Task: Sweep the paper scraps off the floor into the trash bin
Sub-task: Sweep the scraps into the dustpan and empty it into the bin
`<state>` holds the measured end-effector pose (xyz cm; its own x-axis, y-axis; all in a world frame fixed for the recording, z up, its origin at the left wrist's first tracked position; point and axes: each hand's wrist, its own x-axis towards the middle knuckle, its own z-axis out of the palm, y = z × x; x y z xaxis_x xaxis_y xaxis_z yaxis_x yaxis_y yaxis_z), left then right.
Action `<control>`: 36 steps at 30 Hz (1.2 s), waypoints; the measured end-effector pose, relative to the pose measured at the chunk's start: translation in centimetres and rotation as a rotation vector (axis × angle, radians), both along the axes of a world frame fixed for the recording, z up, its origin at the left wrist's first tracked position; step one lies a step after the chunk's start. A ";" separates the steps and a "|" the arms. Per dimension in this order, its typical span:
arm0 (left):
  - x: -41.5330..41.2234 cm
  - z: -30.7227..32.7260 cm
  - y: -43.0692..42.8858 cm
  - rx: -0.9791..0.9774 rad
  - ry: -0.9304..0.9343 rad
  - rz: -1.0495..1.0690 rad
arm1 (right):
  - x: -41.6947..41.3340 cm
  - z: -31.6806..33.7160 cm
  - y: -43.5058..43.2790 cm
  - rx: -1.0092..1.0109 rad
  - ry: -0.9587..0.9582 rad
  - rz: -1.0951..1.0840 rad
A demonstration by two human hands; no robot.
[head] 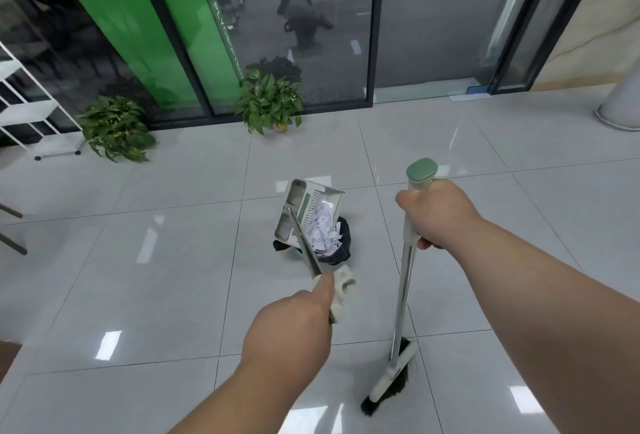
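Head view: the paper scraps (323, 232) sit piled in the tilted dustpan (308, 215), right above the trash bin (337, 250). I'd tip slowly, with the lip over the bin's mouth. My left hand (291, 326), arm outstretched, curls round the dustpan's handle. My right hand (436, 215) wraps the upright broom (401, 295) near its top.

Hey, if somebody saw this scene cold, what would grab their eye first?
Mid-floor, the left hand tips a dustpan so white paper scraps spill toward the black-lined trash bin below it. To the right, the right hand grips a broom standing upright, bristles on the tiles. Behind, a bright green panel leans behind the glass, with potted plants at its foot.
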<state>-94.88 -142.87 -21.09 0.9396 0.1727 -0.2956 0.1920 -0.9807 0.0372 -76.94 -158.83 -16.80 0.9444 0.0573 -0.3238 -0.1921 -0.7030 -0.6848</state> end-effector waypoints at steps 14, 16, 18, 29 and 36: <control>-2.0 -1.1 0.0 0.102 0.042 -0.164 | -1.2 -0.2 -1.6 0.029 -0.003 -0.024; -2.1 -0.6 0.4 0.116 0.029 -0.169 | -1.3 -0.1 -2.1 0.032 -0.007 -0.028; -2.4 -0.1 0.7 0.126 0.023 -0.168 | -1.6 -0.1 -2.4 0.037 0.000 -0.035; -4.0 2.3 1.6 0.200 -0.027 -0.204 | -3.7 0.2 -4.1 0.072 0.037 -0.051; -4.3 4.2 1.9 0.197 -0.067 -0.182 | -5.2 0.4 -5.2 0.080 0.050 -0.043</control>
<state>-99.17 -140.95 -16.88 0.9768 0.0471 -0.2091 0.0153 -0.9884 -0.1511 -82.19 -163.98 -16.37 0.9294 0.0448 -0.3663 -0.2561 -0.6366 -0.7274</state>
